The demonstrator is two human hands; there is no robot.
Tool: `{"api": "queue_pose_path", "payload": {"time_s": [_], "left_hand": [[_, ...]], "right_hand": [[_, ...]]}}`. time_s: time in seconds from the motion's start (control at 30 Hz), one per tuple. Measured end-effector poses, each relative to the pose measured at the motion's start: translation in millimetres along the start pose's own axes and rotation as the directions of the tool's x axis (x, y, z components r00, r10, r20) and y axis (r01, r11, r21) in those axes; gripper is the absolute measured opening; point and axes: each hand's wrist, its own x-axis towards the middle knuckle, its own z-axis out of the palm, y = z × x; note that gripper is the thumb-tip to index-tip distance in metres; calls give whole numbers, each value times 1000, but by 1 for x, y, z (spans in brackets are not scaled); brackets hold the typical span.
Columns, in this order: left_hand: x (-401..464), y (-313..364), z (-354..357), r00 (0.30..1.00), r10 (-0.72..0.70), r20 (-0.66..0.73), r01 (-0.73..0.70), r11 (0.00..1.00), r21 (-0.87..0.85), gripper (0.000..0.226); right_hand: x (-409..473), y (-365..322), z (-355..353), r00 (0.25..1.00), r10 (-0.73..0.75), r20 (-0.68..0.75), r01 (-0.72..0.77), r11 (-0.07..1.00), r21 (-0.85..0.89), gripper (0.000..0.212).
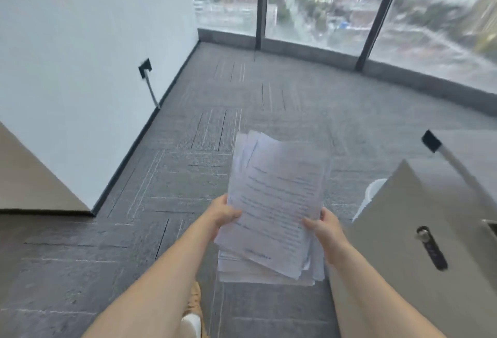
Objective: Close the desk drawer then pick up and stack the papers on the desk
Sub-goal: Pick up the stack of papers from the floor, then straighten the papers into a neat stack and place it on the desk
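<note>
A loose stack of printed white papers (277, 198) is held in the air above the grey carpet, its sheets fanned out unevenly. My left hand (224, 215) grips the stack's left edge and my right hand (324, 226) grips its right edge. To the right stands a grey drawer cabinet (403, 230) with a lock and a dark handle (431, 247) on its front. Whether its drawer is fully shut cannot be told from this angle. No desk top shows clearly in view.
A beige desk corner (32, 184) juts in at the left by the white wall (80, 42). Tall windows (322, 1) line the far side. A white bin (372, 195) sits behind the cabinet. My shoe (193, 313) shows below.
</note>
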Motion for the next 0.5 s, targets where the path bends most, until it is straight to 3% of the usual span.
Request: {"api": "queue_pose_path", "payload": {"time_s": [0.1, 0.27, 0.37, 0.5], "left_hand": [[-63, 84, 19, 984, 163, 71, -161, 986, -29, 42], [-175, 197, 74, 919, 363, 155, -356, 932, -71, 36], [-243, 242, 120, 823, 518, 234, -489, 855, -171, 55], [-345, 273, 193, 662, 653, 368, -576, 758, -306, 55]], "right_hand": [[-74, -83, -39, 973, -211, -89, 208, 977, -45, 32], [-235, -190, -122, 882, -405, -242, 396, 914, -85, 32], [-327, -221, -175, 788, -497, -364, 482, 865, -138, 35], [-443, -234, -242, 632, -515, -580, 535, 831, -154, 29]]}}
